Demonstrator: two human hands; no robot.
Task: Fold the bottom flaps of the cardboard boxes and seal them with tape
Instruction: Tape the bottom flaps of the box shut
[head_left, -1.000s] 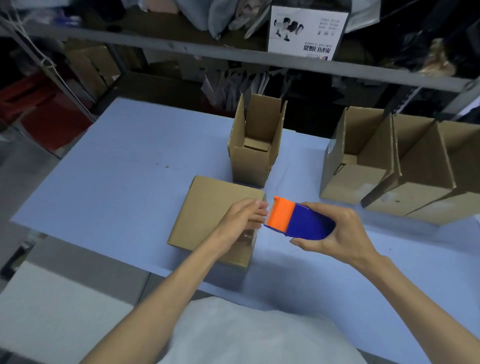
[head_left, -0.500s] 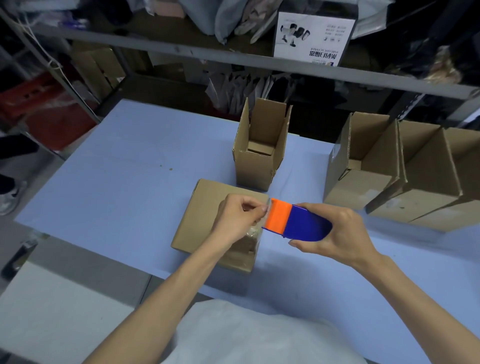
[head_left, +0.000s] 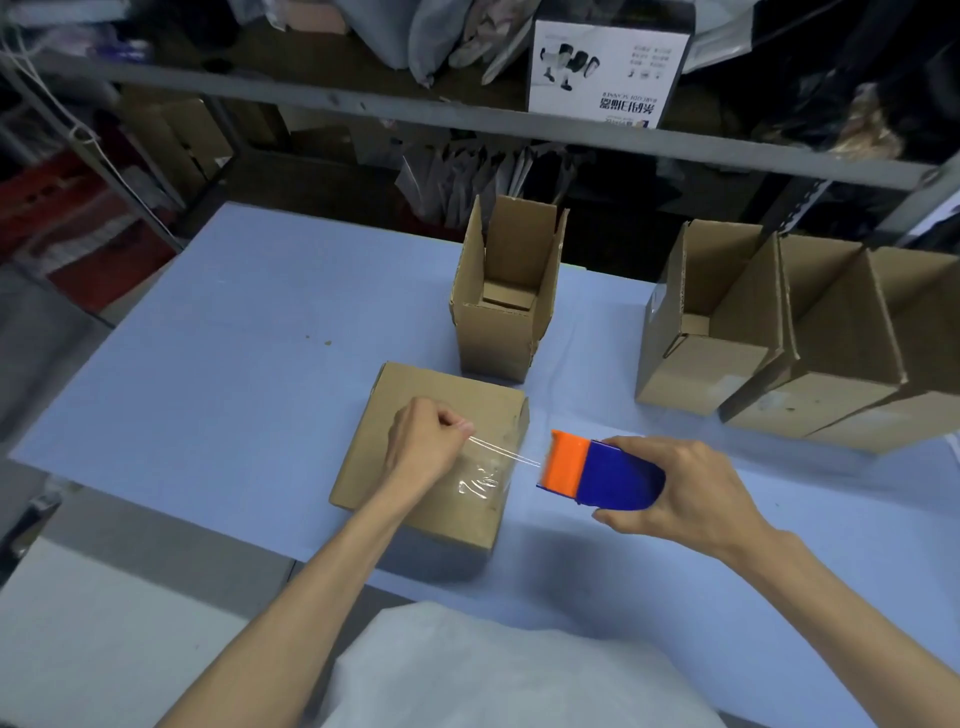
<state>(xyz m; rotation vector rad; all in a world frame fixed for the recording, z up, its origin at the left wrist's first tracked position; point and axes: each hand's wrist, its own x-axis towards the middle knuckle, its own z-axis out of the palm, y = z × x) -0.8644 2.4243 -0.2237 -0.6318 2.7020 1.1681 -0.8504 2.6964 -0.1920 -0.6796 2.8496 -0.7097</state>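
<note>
**Head view.** The cardboard box (head_left: 447, 389) being sealed lay at the centre of the frame on the blue tabletop (head_left: 234, 338), close to the tabletop's lower edge, with its folded flaps facing up. The left hand (head_left: 426, 447) was over that face, just left of its middle. Whether the heel of the hand touched the cardboard could not be told. The right hand (head_left: 691, 488) was to the lower right of the box, past its right edge and apart from the cardboard.

The left hand was closed, its fingers curled and its thumb and forefinger pinching the free end of a clear tape strip (head_left: 506, 457). The right hand gripped the blue body of a tape dispenser (head_left: 602, 475), fingers wrapped over the top and thumb beneath. The dispenser's orange end pointed left toward the box. The strip ran taut between the two hands, crossing above the right part of the box face. A wrinkled, glossy patch showed on the cardboard below it.

Behind the box, just beside its upper right corner, an upright box (head_left: 493, 332) stood with its top flaps open. At the right of the frame a row of open boxes (head_left: 696, 364) stood side by side, touching. A metal shelf (head_left: 311, 104) crossed the top of the frame and carried a white printed carton (head_left: 608, 67).
</note>
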